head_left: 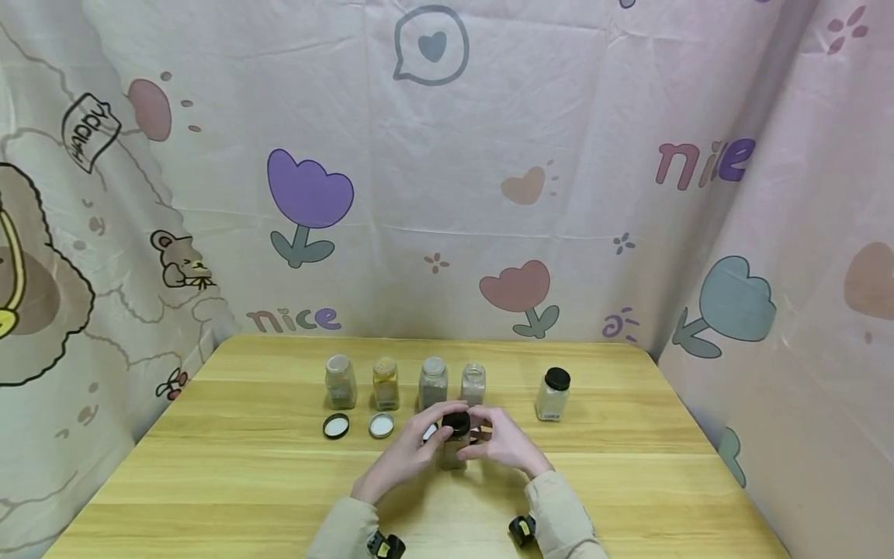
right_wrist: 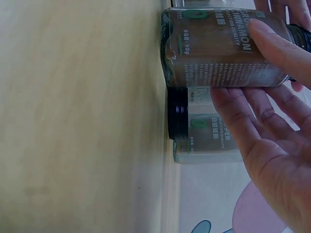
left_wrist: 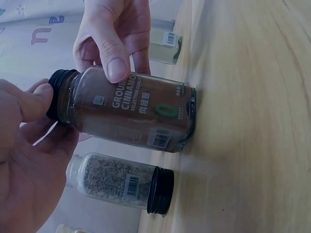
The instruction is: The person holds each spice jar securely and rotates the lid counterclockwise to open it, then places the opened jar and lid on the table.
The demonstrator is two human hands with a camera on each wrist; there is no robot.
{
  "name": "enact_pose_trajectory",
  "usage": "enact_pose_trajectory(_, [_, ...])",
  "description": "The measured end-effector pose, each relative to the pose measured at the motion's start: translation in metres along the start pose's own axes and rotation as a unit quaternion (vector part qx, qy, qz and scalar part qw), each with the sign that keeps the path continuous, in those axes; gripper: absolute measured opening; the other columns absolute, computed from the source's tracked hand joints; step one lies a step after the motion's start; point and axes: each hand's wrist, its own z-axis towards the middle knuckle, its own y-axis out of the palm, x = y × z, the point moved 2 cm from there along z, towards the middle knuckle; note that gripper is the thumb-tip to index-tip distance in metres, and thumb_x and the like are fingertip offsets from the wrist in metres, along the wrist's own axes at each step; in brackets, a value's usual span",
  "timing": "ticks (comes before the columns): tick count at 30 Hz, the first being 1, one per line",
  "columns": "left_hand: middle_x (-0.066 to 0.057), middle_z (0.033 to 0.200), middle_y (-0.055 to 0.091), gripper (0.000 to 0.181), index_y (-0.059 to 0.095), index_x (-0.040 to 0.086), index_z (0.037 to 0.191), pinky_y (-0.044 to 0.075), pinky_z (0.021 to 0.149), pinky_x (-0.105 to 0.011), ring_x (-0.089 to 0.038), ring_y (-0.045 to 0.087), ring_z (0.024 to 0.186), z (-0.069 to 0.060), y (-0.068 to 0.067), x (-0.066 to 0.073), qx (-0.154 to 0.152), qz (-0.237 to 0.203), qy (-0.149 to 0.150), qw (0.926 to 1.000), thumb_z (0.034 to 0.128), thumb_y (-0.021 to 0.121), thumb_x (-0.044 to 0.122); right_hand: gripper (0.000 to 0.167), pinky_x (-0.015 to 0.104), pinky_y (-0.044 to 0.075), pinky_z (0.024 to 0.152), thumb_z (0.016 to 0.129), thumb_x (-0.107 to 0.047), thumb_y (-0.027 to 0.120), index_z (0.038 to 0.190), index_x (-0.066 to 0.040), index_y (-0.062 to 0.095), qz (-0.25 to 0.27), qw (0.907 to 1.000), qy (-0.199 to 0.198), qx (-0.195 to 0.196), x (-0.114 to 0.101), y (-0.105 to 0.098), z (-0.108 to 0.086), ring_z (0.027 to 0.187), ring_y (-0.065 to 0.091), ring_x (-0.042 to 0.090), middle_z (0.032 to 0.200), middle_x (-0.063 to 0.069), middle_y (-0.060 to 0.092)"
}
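A glass jar of brown ground cinnamon [head_left: 454,454] [left_wrist: 141,109] [right_wrist: 214,46] stands upright on the table, its black lid [head_left: 457,422] [left_wrist: 60,95] on top. My left hand [head_left: 412,450] [left_wrist: 24,145] grips that lid between thumb and fingers. My right hand [head_left: 506,442] [right_wrist: 272,116] holds the jar's body, thumb on the near side and fingers on the far side, as the right wrist view shows.
Behind stand lidless jars: grey [head_left: 341,384], yellow [head_left: 386,386], another grey one [head_left: 433,380] and a clear one [head_left: 473,382]. Removed lids [head_left: 336,426] [head_left: 381,425] lie before them, some partly behind my hands. A black-lidded jar [head_left: 552,397] stands at the right.
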Motion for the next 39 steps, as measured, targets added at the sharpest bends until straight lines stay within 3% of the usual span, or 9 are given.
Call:
enact_pose_trajectory(8, [-0.012,0.134,0.059,0.038,0.058,0.006,0.136,0.056,0.101,-0.05,-0.03,0.061,0.121,0.0018,0.0034,-0.0012,0.032,0.014,-0.012,0.9993,0.0995,0.061,0.016,0.043,0.046,0.057,0.102,0.079,-0.012,0.085,0.117,-0.005,0.067,0.003,1.0,-0.001,-0.006,0.0044,-0.0007,0.0025,0.101,0.066,0.022,0.104,0.01,0.069])
enact_pose_trajectory(14, [-0.021,0.15,0.05,0.039,0.054,0.004,0.141,0.05,0.111,-0.049,-0.038,0.052,0.136,0.0001,0.0029,-0.0006,0.002,-0.007,-0.004,1.0,0.1038,0.054,0.014,0.043,0.046,0.056,0.103,0.078,-0.011,0.086,0.116,-0.005,0.067,-0.007,1.0,0.006,-0.001,0.002,0.0002,0.0007,0.101,0.067,0.022,0.104,0.007,0.069])
enact_pose_trajectory(18, [-0.021,0.148,0.053,0.037,0.055,0.004,0.14,0.047,0.115,-0.046,-0.037,0.05,0.138,-0.0001,0.0023,-0.0011,-0.008,-0.017,0.004,0.9998,0.1038,0.051,0.008,0.045,0.05,0.055,0.103,0.077,-0.009,0.086,0.117,-0.004,0.067,-0.007,1.0,0.001,0.003,0.0021,0.0006,0.0004,0.101,0.066,0.023,0.105,0.009,0.07])
enact_pose_trajectory(22, [-0.016,0.138,0.061,0.036,0.057,0.005,0.137,0.051,0.11,-0.042,-0.033,0.058,0.13,0.0008,0.0036,-0.0022,0.014,0.0,0.011,0.9998,0.1008,0.056,0.007,0.044,0.049,0.056,0.103,0.077,-0.011,0.086,0.117,-0.005,0.067,-0.004,1.0,0.0,0.002,0.0027,0.0006,0.0006,0.1,0.066,0.02,0.104,0.008,0.07])
enact_pose_trajectory(27, [-0.011,0.131,0.061,0.036,0.06,0.008,0.134,0.056,0.102,-0.04,-0.028,0.061,0.12,0.0014,0.0061,-0.0014,0.04,0.018,-0.001,0.9991,0.0985,0.062,0.014,0.04,0.047,0.056,0.103,0.078,-0.014,0.086,0.113,-0.006,0.068,-0.012,0.9999,-0.002,-0.001,0.0047,0.0004,0.0012,0.098,0.066,0.018,0.102,0.007,0.069])
enact_pose_trajectory(31, [-0.016,0.141,0.054,0.038,0.057,0.007,0.138,0.055,0.104,-0.044,-0.033,0.058,0.127,0.001,0.0062,-0.0003,0.022,0.01,-0.009,0.9997,0.102,0.058,0.018,0.04,0.047,0.056,0.102,0.078,-0.014,0.085,0.113,-0.006,0.068,-0.01,0.9999,-0.003,-0.002,0.0046,0.0003,0.0012,0.1,0.067,0.02,0.102,0.007,0.07])
enact_pose_trajectory(35, [-0.023,0.153,0.045,0.039,0.052,0.004,0.143,0.048,0.113,-0.048,-0.04,0.049,0.139,-0.0004,0.0044,-0.0009,-0.008,-0.021,-0.003,0.9997,0.105,0.051,0.011,0.041,0.049,0.056,0.103,0.078,-0.013,0.085,0.114,-0.006,0.068,-0.008,1.0,-0.003,0.0,0.0044,0.0003,0.0008,0.102,0.067,0.023,0.104,0.008,0.071])
enact_pose_trajectory(39, [-0.023,0.149,0.051,0.038,0.053,0.003,0.142,0.046,0.116,-0.043,-0.039,0.049,0.138,-0.0007,0.004,-0.0029,-0.01,-0.024,0.018,0.9995,0.1041,0.049,0.005,0.042,0.049,0.056,0.103,0.077,-0.013,0.086,0.115,-0.006,0.068,-0.01,0.9999,-0.004,0.001,0.0044,0.0003,0.0001,0.101,0.067,0.021,0.103,0.007,0.071])
